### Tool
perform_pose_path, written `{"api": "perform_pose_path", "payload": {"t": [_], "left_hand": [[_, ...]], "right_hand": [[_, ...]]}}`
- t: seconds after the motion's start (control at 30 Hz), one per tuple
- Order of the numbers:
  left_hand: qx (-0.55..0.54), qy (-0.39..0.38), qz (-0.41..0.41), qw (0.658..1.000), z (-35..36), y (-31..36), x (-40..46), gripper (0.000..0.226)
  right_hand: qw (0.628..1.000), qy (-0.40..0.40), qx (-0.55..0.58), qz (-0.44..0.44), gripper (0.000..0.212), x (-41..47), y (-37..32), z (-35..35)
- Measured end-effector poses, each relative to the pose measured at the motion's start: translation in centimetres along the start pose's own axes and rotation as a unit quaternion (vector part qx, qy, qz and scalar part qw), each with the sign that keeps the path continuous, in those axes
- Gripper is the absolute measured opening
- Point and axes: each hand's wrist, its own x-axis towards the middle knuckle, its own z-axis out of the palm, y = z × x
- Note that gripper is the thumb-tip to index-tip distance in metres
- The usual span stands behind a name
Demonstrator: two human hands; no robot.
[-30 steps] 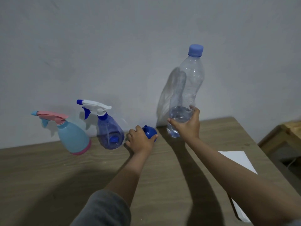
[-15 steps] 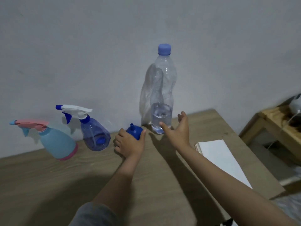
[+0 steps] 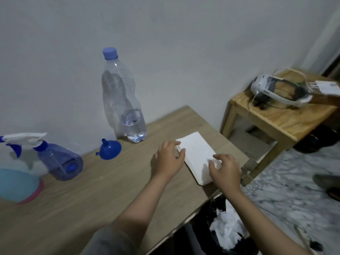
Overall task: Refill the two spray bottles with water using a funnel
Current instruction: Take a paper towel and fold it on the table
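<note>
white tissue stack (image 3: 197, 157) under both relaxed grips: left hand (image 3: 170, 159), right hand (image 3: 225, 170)

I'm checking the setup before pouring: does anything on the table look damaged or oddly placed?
The water bottle is crumpled and dented yet stands upright, capped. The funnel rests mouth-down, spout up. No spill shows.

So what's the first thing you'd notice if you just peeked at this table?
Probably the tall clear water bottle with its blue cap, standing at the back of the wooden table against the wall, with a little water at the bottom. Next, both hands, left hand and right hand, resting on a white stack of tissues near the table's right edge. The small blue funnel sits mouth-down between the water bottle and the blue spray bottle.
</note>
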Motion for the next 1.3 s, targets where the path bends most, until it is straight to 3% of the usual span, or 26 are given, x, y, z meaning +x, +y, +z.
{"api": "perform_pose_path", "payload": {"t": [0.17,0.37,0.7,0.8,0.93,1.1,1.3], "left_hand": [[0.033,-0.097,0.065,0.993,2.1,3.0,1.8,0.034],[0.112,-0.174,0.122,0.971,3.9,5.6,3.8,0.039],[0.146,-0.24,0.155,0.947,4.2,6.1,5.0,0.042],[0.139,-0.25,0.147,0.947,3.8,5.7,5.0,0.041],[0.101,-0.269,0.129,0.949,3.1,4.0,5.6,0.036],[0.018,-0.338,0.074,0.938,1.9,2.6,5.8,0.028],[0.074,-0.392,0.111,0.91,1.3,2.3,6.5,0.018]], "right_hand": [[0.994,-0.052,-0.07,0.065,0.03,1.1,2.2,-0.8],[0.993,-0.068,-0.035,0.089,0.016,1.8,2.8,-0.9],[0.998,-0.044,-0.048,0.019,0.01,1.7,3.1,-0.6],[0.997,-0.031,-0.05,-0.042,0.015,1.1,2.9,-0.4],[0.984,-0.118,-0.036,-0.129,0.031,0.1,3.0,0.4],[0.987,-0.112,-0.025,-0.113,0.019,-0.4,3.0,1.0],[0.985,-0.106,-0.052,-0.126,0.014,-0.7,2.4,1.4]]}}
